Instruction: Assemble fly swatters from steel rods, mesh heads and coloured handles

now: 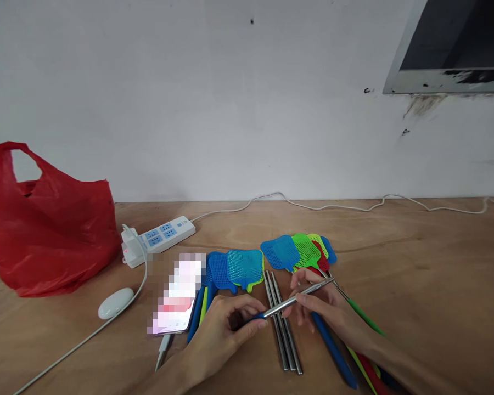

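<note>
Between my hands is a silver metal rod (286, 305), tilted up to the right, with a blue part at its left end. My left hand (220, 334) pinches that blue end, and its fingers hide most of it. Closer to the tip, my right hand (323, 307) grips the rod between thumb and fingers. Several similar metal rods (284, 334) lie side by side on the table below. Fly swatter heads of plastic mesh are grouped beyond my hands: a blue head (245, 267) at the left, and a blue head (280, 252) overlapping a green head (305, 249) at the right.
Coloured handles, one of them a blue handle (333, 351), lie beneath my right forearm. A phone (179, 296) with a cable is left of my left hand. Farther left are a white power strip (160, 240), a white oval device (116, 303) and a red plastic bag (53, 230).
</note>
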A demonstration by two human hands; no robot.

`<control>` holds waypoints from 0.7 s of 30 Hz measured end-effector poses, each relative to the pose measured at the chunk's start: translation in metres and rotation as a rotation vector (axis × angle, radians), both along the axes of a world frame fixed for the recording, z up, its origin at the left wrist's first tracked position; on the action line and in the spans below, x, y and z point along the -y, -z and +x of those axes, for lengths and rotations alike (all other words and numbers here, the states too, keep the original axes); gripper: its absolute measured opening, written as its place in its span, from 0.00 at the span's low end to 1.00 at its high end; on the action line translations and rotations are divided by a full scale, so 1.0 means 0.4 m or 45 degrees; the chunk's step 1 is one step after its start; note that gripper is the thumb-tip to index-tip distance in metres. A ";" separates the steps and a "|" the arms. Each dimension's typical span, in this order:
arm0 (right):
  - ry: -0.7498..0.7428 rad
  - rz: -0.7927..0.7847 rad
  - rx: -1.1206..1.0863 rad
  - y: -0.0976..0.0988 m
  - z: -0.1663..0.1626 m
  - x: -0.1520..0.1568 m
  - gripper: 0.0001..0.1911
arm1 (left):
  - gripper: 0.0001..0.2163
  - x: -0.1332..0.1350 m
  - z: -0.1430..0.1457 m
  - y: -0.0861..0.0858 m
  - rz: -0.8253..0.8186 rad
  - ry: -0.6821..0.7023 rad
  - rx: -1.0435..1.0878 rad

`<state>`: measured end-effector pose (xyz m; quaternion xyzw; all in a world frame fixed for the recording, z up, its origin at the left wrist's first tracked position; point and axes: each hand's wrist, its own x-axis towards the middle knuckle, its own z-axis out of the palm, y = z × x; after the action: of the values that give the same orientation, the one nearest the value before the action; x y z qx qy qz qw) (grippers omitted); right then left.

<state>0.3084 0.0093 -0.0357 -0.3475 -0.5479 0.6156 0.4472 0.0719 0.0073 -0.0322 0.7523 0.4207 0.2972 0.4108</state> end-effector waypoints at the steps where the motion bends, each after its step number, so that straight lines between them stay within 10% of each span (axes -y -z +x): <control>1: 0.007 -0.005 -0.005 -0.001 -0.004 0.000 0.16 | 0.11 0.001 -0.001 0.001 0.011 -0.005 -0.028; 9: 0.246 0.000 -0.074 0.017 0.012 -0.022 0.15 | 0.15 0.003 -0.011 0.000 0.082 0.030 -0.311; 17: -0.041 -0.025 0.247 -0.023 -0.008 0.005 0.15 | 0.11 0.005 -0.012 0.011 0.126 0.051 -0.393; 21: 0.101 -0.088 0.094 -0.014 -0.009 0.001 0.19 | 0.10 0.006 -0.009 0.005 0.087 0.068 -0.322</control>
<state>0.3049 0.0088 -0.0302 -0.4067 -0.5282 0.6026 0.4386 0.0683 0.0048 -0.0341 0.8081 0.4386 0.2033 0.3364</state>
